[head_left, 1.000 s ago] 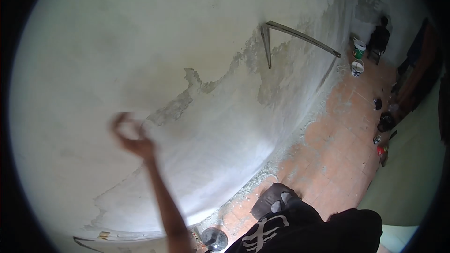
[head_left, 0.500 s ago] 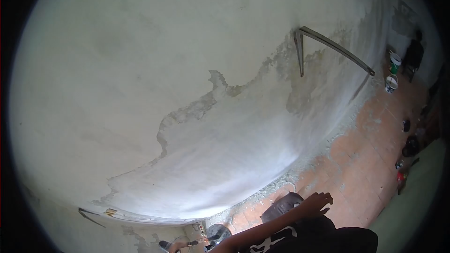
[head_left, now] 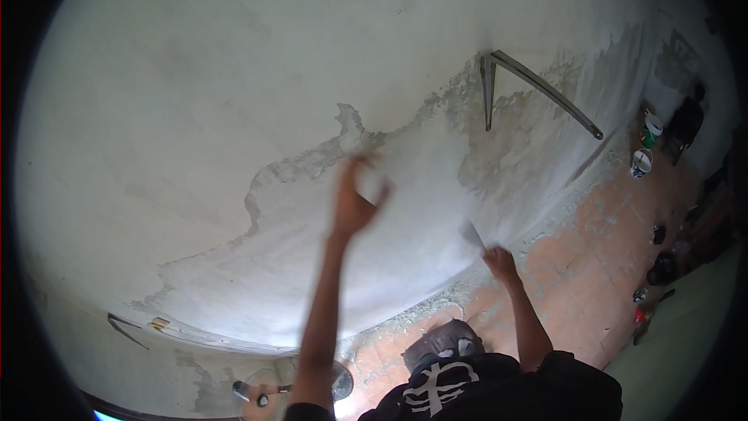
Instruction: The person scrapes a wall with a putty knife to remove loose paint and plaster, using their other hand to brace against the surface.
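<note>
My left hand (head_left: 360, 196), smeared by motion, is raised in front of the wall. Its thumb stands apart from its curved fingers, and nothing shows between them. Lower and to the right, my right hand (head_left: 501, 263) is closed around a scraper (head_left: 471, 234), whose flat blade points up and left, overlapping the wall in this view. The wall (head_left: 366, 257) has a large whitish stripped patch with a ragged edge of peeling paint. Above my right hand, a metal bracket (head_left: 545, 92) sticks out from the wall.
Flakes and dust lie along the wall's foot on the tiled floor (head_left: 580, 288). Two buckets (head_left: 641, 162) and a dark chair (head_left: 686, 126) stand at the far right. A grey bag-like thing (head_left: 442, 341) is close before my body; a fan (head_left: 261, 399) stands lower left.
My left hand has risen from low in front of my body up to the wall. My right hand has come into view with the scraper. The view has shifted slightly.
</note>
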A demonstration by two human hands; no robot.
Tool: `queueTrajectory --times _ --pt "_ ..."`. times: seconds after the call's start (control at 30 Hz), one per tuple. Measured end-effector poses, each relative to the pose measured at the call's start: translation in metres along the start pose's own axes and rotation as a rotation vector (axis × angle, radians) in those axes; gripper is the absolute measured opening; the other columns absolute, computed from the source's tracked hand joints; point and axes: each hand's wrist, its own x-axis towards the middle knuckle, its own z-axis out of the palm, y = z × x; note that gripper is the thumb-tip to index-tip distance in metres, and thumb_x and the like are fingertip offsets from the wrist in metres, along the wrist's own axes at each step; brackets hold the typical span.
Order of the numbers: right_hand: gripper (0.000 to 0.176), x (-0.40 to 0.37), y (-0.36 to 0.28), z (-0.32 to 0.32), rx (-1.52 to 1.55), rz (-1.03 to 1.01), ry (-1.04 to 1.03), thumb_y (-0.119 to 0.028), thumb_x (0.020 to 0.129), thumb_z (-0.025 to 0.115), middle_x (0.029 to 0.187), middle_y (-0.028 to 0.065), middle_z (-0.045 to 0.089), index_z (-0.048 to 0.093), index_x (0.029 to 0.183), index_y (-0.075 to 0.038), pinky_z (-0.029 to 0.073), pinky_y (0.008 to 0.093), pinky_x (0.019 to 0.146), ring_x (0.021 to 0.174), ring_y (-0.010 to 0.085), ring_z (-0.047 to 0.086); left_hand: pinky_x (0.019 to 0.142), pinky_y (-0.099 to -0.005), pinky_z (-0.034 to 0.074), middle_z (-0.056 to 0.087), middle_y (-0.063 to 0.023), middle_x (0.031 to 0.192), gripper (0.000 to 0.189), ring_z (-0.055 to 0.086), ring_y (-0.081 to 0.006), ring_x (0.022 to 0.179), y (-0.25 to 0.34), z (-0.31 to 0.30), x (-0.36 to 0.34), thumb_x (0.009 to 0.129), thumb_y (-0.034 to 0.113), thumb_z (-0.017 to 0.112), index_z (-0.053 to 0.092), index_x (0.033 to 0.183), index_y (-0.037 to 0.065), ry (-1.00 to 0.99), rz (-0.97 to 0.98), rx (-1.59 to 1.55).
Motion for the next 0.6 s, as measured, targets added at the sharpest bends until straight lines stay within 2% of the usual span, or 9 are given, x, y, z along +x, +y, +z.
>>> queueTrajectory --times 0.07,0.1,0.13,0.23,0.27,0.3,0.4,0.5,0.6 --pt "0.031 0.051 -0.104 -0.029 0.333 -0.143 0.064 -0.028 0.082 0.071 0.069 0.0123 0.059 0.057 0.093 -0.003 0.045 0.0356 0.057 0.061 0.0245 0.058 0.095 -0.0378 0.041 0.060 -0.0101 0.110 0.050 0.054 -0.0228 0.107 -0.020 -0.072 0.071 0.075 0.005 0.074 0.051 0.120 0.003 0.278 0.233 0.249" --pt "0.029 0.073 -0.144 -0.037 0.550 -0.257 0.030 -0.026 0.084 0.070 0.067 0.0071 0.057 0.056 0.097 -0.004 0.043 0.0319 0.054 0.058 0.0146 0.053 0.096 -0.0430 0.040 0.057 -0.0124 0.115 0.045 0.053 -0.0293 0.109 -0.033 -0.109 0.104 0.076 0.012 0.075 0.055 0.115 0.005 0.410 0.348 0.324" --pt "0.027 0.085 -0.191 -0.057 0.600 -0.298 -0.017 -0.025 0.085 0.069 0.065 0.0030 0.055 0.055 0.098 -0.005 0.042 0.0292 0.053 0.057 0.0095 0.050 0.095 -0.0382 0.041 0.061 -0.0115 0.111 0.043 0.055 -0.0246 0.107 -0.032 -0.152 0.136 0.078 0.010 0.075 0.055 0.116 0.004 0.552 0.517 0.659" --pt "0.023 0.125 -0.262 -0.081 0.470 -0.519 -0.062 -0.024 0.087 0.067 0.071 0.0072 0.065 0.056 0.095 -0.006 0.047 0.0301 0.059 0.065 0.0153 0.062 0.077 -0.0406 0.050 0.067 -0.0114 0.098 0.045 0.065 -0.0272 0.088 -0.036 -0.286 0.211 0.077 0.039 0.075 0.062 0.108 0.008 0.811 0.700 1.131" --pt "0.023 0.127 -0.281 -0.093 0.404 -0.569 -0.058 -0.023 0.085 0.069 0.077 0.0091 0.068 0.058 0.093 -0.005 0.049 0.0314 0.062 0.070 0.0179 0.067 0.073 -0.0394 0.052 0.068 -0.0113 0.096 0.048 0.066 -0.0274 0.084 -0.075 -0.359 0.240 0.083 0.048 0.066 0.062 0.116 0.012 0.887 0.611 1.489" --pt "0.022 0.133 -0.290 -0.097 0.380 -0.578 -0.041 -0.023 0.084 0.070 0.077 0.0088 0.069 0.059 0.090 -0.005 0.050 0.0314 0.063 0.070 0.0178 0.067 0.073 -0.0394 0.052 0.068 -0.0113 0.096 0.048 0.066 -0.0274 0.084 -0.063 -0.353 0.242 0.083 0.048 0.066 0.062 0.116 0.012 0.889 0.607 1.441" --pt "0.022 0.149 -0.289 -0.102 0.367 -0.622 -0.001 -0.022 0.081 0.073 0.078 0.0083 0.069 0.062 0.085 -0.004 0.050 0.0307 0.064 0.070 0.0168 0.067 0.109 -0.0581 0.020 0.033 -0.0189 0.144 0.077 0.029 -0.0359 0.136 -0.015 -0.339 0.202 0.092 0.058 0.042 0.026 0.144 0.003 0.752 0.337 1.165" --pt "0.021 0.161 -0.292 -0.100 0.387 -0.638 0.007 -0.021 0.079 0.076 0.078 0.0078 0.070 0.065 0.082 -0.004 0.050 0.0290 0.064 0.070 0.0148 0.066 0.112 -0.0611 0.011 0.023 -0.0200 0.150 0.083 0.019 -0.0370 0.141 -0.004 -0.329 0.202 0.093 0.062 0.034 0.018 0.146 0.000 0.636 0.227 1.112" --pt "0.020 0.163 -0.291 -0.110 0.327 -0.640 0.050 -0.018 0.076 0.078 0.073 0.0073 0.069 0.067 0.082 -0.002 0.048 0.0250 0.059 0.064 0.0119 0.064 0.111 -0.0608 0.012 0.020 -0.0195 0.151 0.083 0.019 -0.0365 0.140 -0.016 -0.331 0.205 0.094 0.060 0.034 0.019 0.146 -0.002 0.640 0.240 1.200"
